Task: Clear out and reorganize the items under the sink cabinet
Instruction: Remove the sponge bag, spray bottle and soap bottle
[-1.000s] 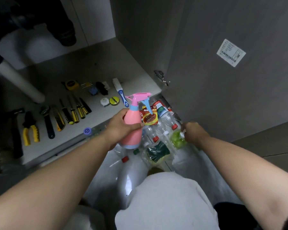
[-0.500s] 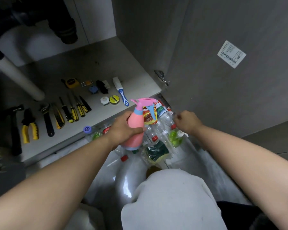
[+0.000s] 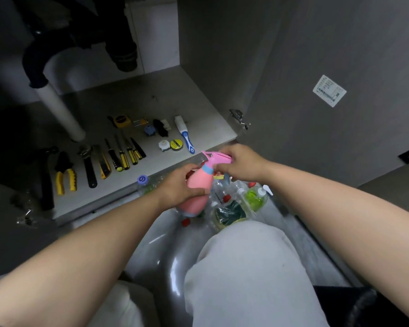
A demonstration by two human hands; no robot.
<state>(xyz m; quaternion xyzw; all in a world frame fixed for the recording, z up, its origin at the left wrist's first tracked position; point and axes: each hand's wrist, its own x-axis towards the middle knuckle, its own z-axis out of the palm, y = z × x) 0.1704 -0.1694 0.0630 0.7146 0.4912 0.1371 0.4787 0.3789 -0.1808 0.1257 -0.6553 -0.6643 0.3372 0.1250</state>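
A pink spray bottle (image 3: 197, 193) with a blue collar is held above the floor, just in front of the cabinet's front edge. My left hand (image 3: 178, 186) grips its body from the left. My right hand (image 3: 240, 165) grips the pink trigger head at the top. Under the bottle, on the grey floor, lies a cluster of clear plastic bottles (image 3: 224, 199) with red caps, a green soap bottle (image 3: 254, 199) and a bag with a dark green sponge (image 3: 227, 212). Part of the cluster is hidden by the hands.
Hand tools lie in rows on the cabinet floor (image 3: 151, 100): yellow pliers (image 3: 65, 178), screwdrivers (image 3: 123, 152), a tape measure (image 3: 122, 121), a white and blue brush (image 3: 185, 135). A white drain pipe (image 3: 59, 112) stands at left. The open cabinet door (image 3: 328, 90) is on the right. My knee (image 3: 246, 267) fills the foreground.
My right hand left the bottles on the floor, rose to the left and took hold of the spray bottle's trigger head. My left hand still grips the bottle's body.
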